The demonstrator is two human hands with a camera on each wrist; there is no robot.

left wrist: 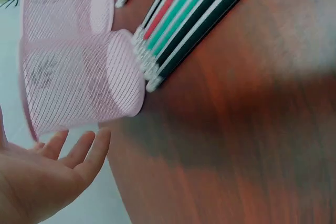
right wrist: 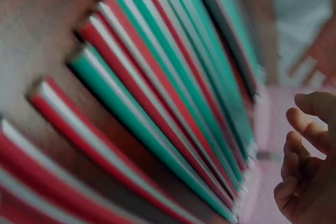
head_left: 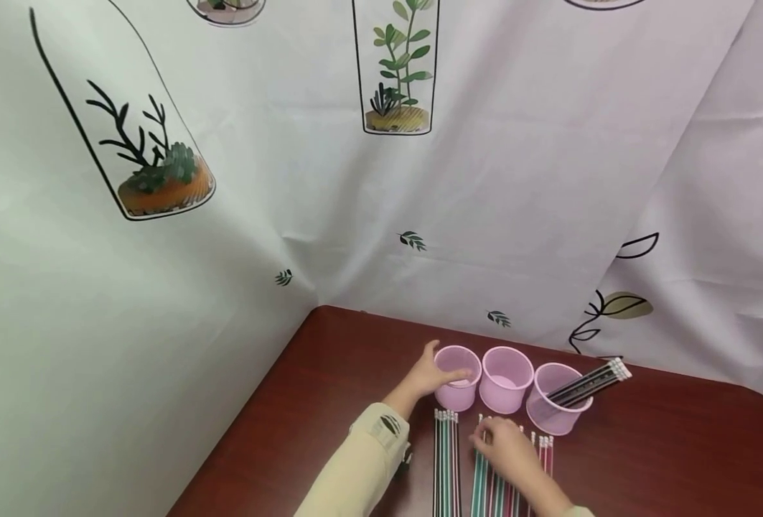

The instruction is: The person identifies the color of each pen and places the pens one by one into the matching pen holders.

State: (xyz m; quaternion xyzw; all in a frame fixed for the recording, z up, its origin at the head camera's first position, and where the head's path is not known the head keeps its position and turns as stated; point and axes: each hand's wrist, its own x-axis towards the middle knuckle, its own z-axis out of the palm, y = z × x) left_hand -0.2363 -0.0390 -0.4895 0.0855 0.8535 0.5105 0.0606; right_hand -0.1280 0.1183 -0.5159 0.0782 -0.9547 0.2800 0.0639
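Three pink mesh cups stand in a row. My left hand [head_left: 428, 375] is at the left cup [head_left: 456, 396], thumb and fingers spread about its rim. In the left wrist view its fingers [left wrist: 97, 153] look relaxed beside the mesh wall; whether they touch it I cannot tell. My right hand [head_left: 509, 449], fingers loosely bent and holding nothing, hovers over the striped pencils [head_left: 479, 477] in front of the middle cup [head_left: 504, 391]. Several black pencils [head_left: 581, 386] lean in the right cup [head_left: 552, 416].
Another row of black, teal and red pencils [head_left: 446, 459] lies before the left cup. Red pencils [head_left: 546, 452] lie farther right. Behind the dark red-brown table [head_left: 665, 445] hangs a pale printed curtain [head_left: 517, 179].
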